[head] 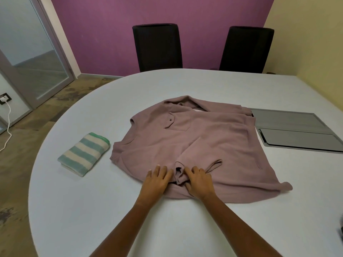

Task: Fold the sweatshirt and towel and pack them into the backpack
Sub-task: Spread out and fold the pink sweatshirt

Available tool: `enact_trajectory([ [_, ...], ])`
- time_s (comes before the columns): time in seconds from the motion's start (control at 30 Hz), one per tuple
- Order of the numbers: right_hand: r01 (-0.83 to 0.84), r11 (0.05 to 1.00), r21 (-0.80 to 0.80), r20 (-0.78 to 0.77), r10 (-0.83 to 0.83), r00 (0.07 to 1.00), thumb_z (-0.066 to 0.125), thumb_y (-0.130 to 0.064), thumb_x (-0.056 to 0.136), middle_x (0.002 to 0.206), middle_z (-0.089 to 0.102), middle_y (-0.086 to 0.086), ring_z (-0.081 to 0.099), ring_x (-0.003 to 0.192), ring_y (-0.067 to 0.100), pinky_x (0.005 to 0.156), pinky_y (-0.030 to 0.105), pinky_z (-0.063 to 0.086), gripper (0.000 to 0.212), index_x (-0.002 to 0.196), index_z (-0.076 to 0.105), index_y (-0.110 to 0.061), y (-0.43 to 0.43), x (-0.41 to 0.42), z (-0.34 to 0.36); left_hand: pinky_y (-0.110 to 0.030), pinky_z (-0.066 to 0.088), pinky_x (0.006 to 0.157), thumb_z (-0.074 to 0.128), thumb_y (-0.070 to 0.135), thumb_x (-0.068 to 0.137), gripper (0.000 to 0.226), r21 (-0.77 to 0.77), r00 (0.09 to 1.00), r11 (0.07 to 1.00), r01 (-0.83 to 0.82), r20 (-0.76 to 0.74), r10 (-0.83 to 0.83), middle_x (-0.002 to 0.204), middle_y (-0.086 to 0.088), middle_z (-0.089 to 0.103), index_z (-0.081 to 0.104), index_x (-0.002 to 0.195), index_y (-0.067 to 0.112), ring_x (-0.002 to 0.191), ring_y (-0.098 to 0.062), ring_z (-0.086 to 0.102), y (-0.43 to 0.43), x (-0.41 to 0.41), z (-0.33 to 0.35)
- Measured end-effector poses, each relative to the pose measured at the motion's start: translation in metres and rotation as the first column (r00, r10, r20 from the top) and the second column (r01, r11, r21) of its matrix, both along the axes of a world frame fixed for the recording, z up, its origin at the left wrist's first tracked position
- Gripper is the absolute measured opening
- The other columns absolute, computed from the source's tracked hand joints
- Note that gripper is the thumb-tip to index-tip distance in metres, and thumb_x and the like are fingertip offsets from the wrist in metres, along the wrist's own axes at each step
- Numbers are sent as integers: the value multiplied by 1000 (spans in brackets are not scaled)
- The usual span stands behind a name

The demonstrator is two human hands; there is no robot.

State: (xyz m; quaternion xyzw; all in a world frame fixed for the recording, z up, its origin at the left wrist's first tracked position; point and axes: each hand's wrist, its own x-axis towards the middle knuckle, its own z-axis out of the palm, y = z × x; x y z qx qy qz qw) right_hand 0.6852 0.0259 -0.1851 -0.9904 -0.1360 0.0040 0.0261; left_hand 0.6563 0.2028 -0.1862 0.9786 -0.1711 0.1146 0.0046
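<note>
— Where is the sweatshirt?
— The pinky-purple sweatshirt (204, 138) lies spread out in the middle of the round white table (92, 210). One sleeve (189, 154) is folded in over its front.
— What are the hands doing?
— The left hand (157, 179) lies flat on the near edge of the sweatshirt. Its fingers are straight and a little apart. The right hand (199, 181) is just beside it. Its fingers are bent, and a finger and the thumb pinch the bunched end of the sleeve.
— And the towel?
— The stripy towel (83, 154) is folded up. It lies on the table to the left of the sweatshirt, not touching it.
— What else is there?
— A flat grey panel (297, 130) sits in the table just beside the sweatshirt on the right. Two black chairs (157, 47) stand behind the table.
</note>
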Motion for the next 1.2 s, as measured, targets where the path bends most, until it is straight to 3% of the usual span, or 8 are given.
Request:
enact_trajectory([
  [0.1, -36, 999, 8, 118, 35, 992, 80, -33, 43, 57, 58, 0, 56, 44, 22, 36, 25, 39, 39, 77, 62, -24, 2, 1, 8, -34, 56, 65, 42, 12, 74, 33, 21, 998, 999, 32, 58, -33, 98, -8, 66, 48, 106, 14, 90, -29, 63, 14, -12, -10],
  [0.23, 101, 929, 356, 140, -160, 977, 46, -30, 80, 83, 66, 8, 64, 74, 31, 57, 36, 48, 21, 94, 54, -18, 1, -1, 35, -34, 52, 51, 76, 14, 39, 63, 7, 936, 983, -183, -303, 177, 89, -12, 66, 45, 95, 13, 67, -30, 63, 28, -23, -16],
  [0.4, 337, 352, 873, -117, -519, 847, 40, -16, 95, 89, 59, 25, 57, 59, 32, 48, 26, 45, 13, 98, 46, -4, -34, 18, 94, -25, 45, 38, 83, 9, 26, 76, -22, 915, 958, -285, -306, 265, 82, -10, 67, 45, 92, 14, 56, -26, 63, 46, -27, -17],
  [0.5, 325, -121, 938, -334, -567, 753, 36, -11, 94, 88, 50, 12, 51, 59, 17, 37, 13, 46, 19, 110, 46, -4, -80, 36, 120, -28, 46, 36, 82, 0, 29, 66, -60, 891, 929, -366, -309, 331, 82, -16, 67, 57, 90, 8, 52, -30, 63, 59, -33, -13],
  [0.6, 316, -338, 887, -458, -546, 702, 36, -11, 93, 102, 54, 13, 57, 72, 19, 39, 17, 50, 33, 122, 46, -2, -126, 40, 123, -39, 52, 50, 71, -7, 53, 50, -136, 830, 861, -491, -372, 415, 92, -24, 60, 63, 102, -3, 63, -39, 62, 70, -41, -12],
  [0.8, 488, -367, 792, -610, -502, 613, 39, -2, 91, 73, 49, 7, 55, 34, 6, 33, 14, 45, 18, 107, 46, -8, -162, -3, 83, -45, 44, 87, 47, 4, 84, 53, -233, 678, 663, -712, -476, 561, 134, -17, 39, 35, 136, 7, 112, -37, 50, 78, -49, -7],
  [0.97, 637, -401, 658, -737, -517, 436, 44, -7, 93, 67, 46, 12, 48, 24, 7, 29, 16, 42, 8, 94, 50, -2, -167, -51, 28, -47, 50, 62, 61, -11, 71, 49, -128, 764, 778, -615, -340, 548, 104, -29, 56, 46, 117, -2, 79, -41, 60, 85, -58, -20],
  [1.2, 803, 159, 575, -467, -742, 481, 55, -31, 90, 111, 61, 19, 52, 108, 40, 92, 44, 40, 31, 107, 63, -6, -168, -102, -2, -33, 47, 44, 38, 5, 66, 40, 19, 885, 908, -418, -216, 412, 81, -24, 56, 49, 103, 2, 57, -34, 58, 85, -64, -26],
])
